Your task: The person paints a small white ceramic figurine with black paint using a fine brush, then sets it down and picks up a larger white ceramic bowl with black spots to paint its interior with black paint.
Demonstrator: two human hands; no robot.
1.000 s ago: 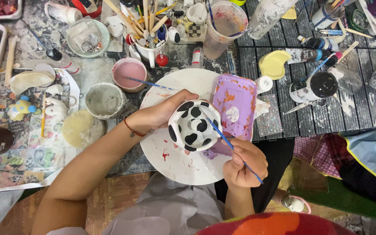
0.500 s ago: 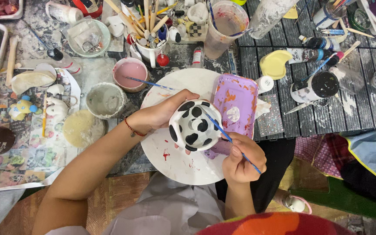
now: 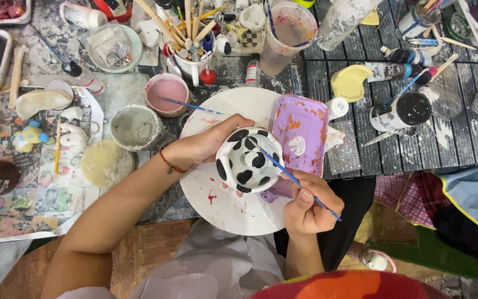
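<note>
Nothing much has shifted since 0.5 s ago, as far as I see: my left hand (image 3: 208, 147) keeps its grip on the spotted cup (image 3: 248, 160) over the white round board (image 3: 217, 194) on the worktop. At 4 o'clock, my right hand (image 3: 305, 207) pinches 1 blue brush (image 3: 291, 177), tip touching the cup; purple tray (image 3: 300, 133) lies at 2 o'clock.

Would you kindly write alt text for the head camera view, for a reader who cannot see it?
Seen from above, a person's left hand holds a white ceramic piece with black spots over a round white board, while the right hand touches a thin blue paintbrush to it. A purple palette and paint pots crowd the table.
</note>
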